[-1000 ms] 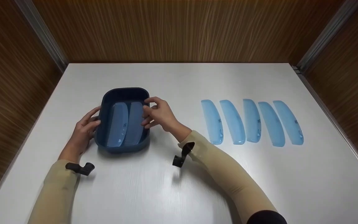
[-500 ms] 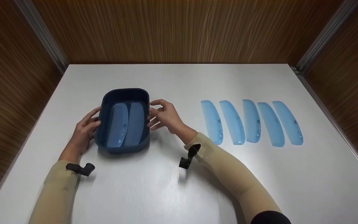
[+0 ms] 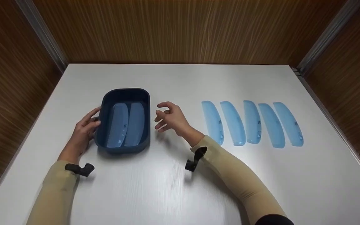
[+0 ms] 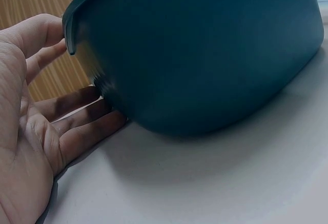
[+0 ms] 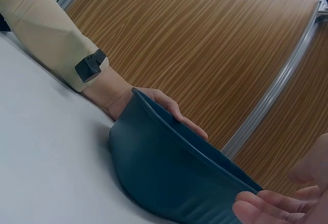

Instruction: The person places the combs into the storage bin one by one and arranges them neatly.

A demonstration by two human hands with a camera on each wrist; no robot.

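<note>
A dark blue tub [image 3: 125, 93] stands on the white table [image 3: 180, 181], left of centre. Two blue combs [image 3: 127, 124] lie side by side inside it. My left hand [image 3: 84, 129] rests against the tub's left wall with fairly straight fingers, the thumb near the rim. The left wrist view shows this hand [image 4: 31, 131] lying along the tub [image 4: 205, 49]. My right hand [image 3: 167, 118] hovers just right of the tub, loosely curled and holding nothing. In the right wrist view its fingertips [image 5: 277, 206] are near the tub [image 5: 174, 172].
Several light blue combs [image 3: 252, 122] lie in a row on the right half of the table. Wood-panelled walls [image 3: 180, 31] close in the back and both sides. Small black wrist cameras [image 3: 194, 161] sit on both sleeves.
My right hand has come off the tub's right rim and drawn away to the right, empty. The left hand and the tub have stayed in place.
</note>
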